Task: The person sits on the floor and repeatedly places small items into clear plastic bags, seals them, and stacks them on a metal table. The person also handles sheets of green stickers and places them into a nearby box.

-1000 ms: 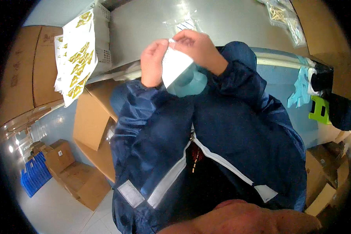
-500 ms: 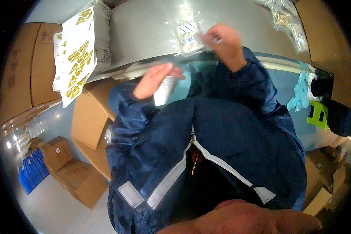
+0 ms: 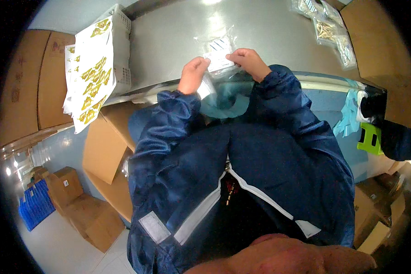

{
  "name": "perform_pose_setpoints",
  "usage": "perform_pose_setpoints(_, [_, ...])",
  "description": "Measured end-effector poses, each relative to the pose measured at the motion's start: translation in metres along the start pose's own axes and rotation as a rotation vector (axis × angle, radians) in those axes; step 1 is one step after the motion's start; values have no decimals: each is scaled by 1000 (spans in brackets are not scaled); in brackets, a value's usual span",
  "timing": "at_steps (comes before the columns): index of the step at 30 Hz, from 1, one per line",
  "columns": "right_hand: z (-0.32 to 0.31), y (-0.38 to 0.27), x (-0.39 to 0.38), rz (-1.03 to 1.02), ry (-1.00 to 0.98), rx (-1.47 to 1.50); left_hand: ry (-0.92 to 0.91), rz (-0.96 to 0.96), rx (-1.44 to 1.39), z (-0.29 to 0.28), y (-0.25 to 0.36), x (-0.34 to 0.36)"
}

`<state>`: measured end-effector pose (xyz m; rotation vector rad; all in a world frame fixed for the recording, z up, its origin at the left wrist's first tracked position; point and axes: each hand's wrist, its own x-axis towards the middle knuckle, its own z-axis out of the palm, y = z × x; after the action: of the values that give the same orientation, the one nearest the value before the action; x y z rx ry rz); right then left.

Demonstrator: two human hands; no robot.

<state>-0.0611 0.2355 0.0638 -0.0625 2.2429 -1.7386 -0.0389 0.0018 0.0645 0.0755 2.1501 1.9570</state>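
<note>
hands pinch a clear plastic bag [image 3: 220, 52] at tabletop [image 3: 169, 41] edge, left hand [image 3: 192, 73] at 8 o'clock, right hand [image 3: 247, 61] at 4; both grips best kept firm, bag flat.

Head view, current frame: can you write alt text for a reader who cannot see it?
Seen from above, a person in a dark blue jacket holds a clear plastic bag with a white label at the edge of a grey metal table, left hand and right hand both gripping it. Sheets of yellow stickers hang at left; cardboard boxes sit on the floor.
</note>
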Motion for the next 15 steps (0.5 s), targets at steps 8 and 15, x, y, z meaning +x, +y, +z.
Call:
perform_pose_setpoints(8, [18, 29, 18, -141, 292, -428, 97, -56, 594, 11, -31, 48])
perform_pose_setpoints(15, [20, 2, -8, 17, 385, -830, 70, -186, 982, 5, -12, 43])
